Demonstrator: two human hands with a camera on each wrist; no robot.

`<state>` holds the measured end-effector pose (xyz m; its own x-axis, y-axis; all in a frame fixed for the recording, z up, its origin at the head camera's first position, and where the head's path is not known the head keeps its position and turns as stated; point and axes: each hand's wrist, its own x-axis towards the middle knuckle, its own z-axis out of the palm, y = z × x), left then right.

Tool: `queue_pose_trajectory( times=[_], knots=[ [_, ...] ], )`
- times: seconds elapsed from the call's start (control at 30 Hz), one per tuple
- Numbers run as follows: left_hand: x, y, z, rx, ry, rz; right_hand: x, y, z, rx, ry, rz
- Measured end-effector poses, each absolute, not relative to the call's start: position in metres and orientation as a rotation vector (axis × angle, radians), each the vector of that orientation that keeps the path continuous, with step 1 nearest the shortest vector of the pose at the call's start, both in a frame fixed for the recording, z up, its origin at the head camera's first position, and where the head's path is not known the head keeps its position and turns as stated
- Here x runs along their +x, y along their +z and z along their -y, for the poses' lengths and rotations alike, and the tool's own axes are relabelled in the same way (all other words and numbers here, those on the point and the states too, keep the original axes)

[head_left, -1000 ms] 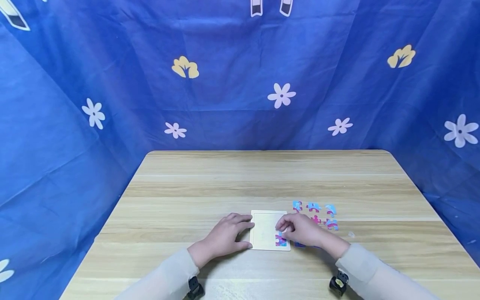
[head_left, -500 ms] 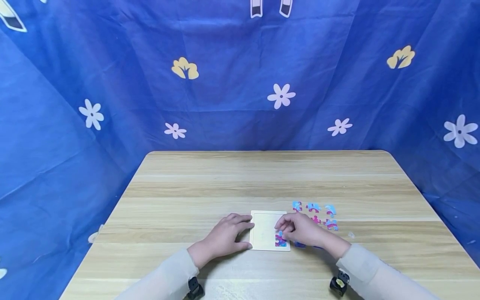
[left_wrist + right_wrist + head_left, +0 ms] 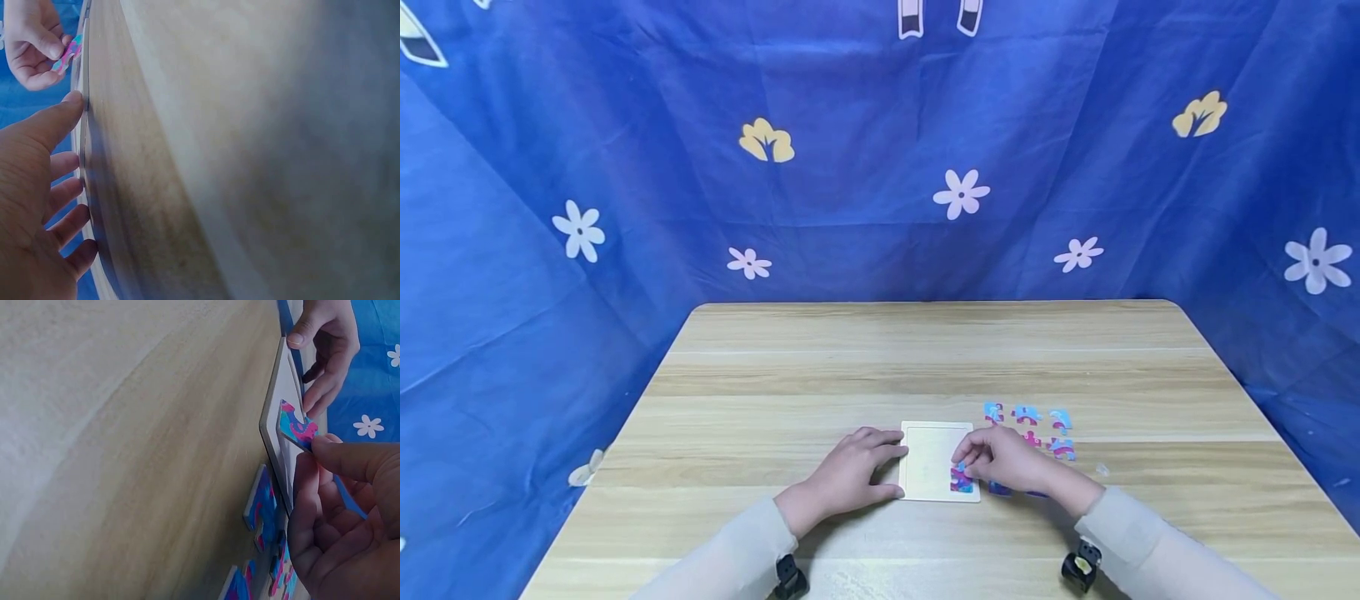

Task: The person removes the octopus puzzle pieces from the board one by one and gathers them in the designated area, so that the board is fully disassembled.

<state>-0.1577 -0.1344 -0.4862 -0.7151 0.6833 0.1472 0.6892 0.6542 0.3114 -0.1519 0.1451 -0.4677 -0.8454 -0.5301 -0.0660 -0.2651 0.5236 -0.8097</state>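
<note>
A pink, blue and purple jigsaw piece (image 3: 298,427) is pinched between the thumb and index finger of my right hand (image 3: 1006,458). It tilts over the near right corner of a pale square puzzle tray (image 3: 927,458); whether it touches the tray floor, I cannot tell. Along the tray's left side, my left hand (image 3: 853,471) rests with thumb and fingers spread, fingertips against the rim. In the left wrist view those fingers (image 3: 65,225) touch the tray's edge, and the pinched piece shows beyond the thumb.
Several loose jigsaw pieces (image 3: 1027,414) lie right of the tray, some partly hidden under my right hand. Closer in, a blue piece (image 3: 261,503) lies beside the tray. The wooden table (image 3: 760,383) meets a blue flowered cloth (image 3: 850,167) behind.
The held jigsaw piece has turned slightly over the tray corner, and my right hand has shifted only a little. My left hand stays at the tray's left edge.
</note>
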Motion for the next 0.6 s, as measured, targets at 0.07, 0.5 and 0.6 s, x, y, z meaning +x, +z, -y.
queue_pose_trajectory(
  times=[0.07,0.5,0.6],
  knots=[
    [-0.158,-0.486,0.135,-1.179,-0.544,2.844,-0.153,-0.467,-0.147,-0.661,-1.252,-2.457],
    [-0.158,-0.487,0.135,-1.192,-0.540,2.822,-0.152,-0.469,-0.179,-0.667,-1.314,-2.470],
    [-0.158,-0.487,0.135,-1.193,-0.543,2.820,-0.151,-0.470,-0.189,-0.639,-1.322,-2.472]
  ],
)
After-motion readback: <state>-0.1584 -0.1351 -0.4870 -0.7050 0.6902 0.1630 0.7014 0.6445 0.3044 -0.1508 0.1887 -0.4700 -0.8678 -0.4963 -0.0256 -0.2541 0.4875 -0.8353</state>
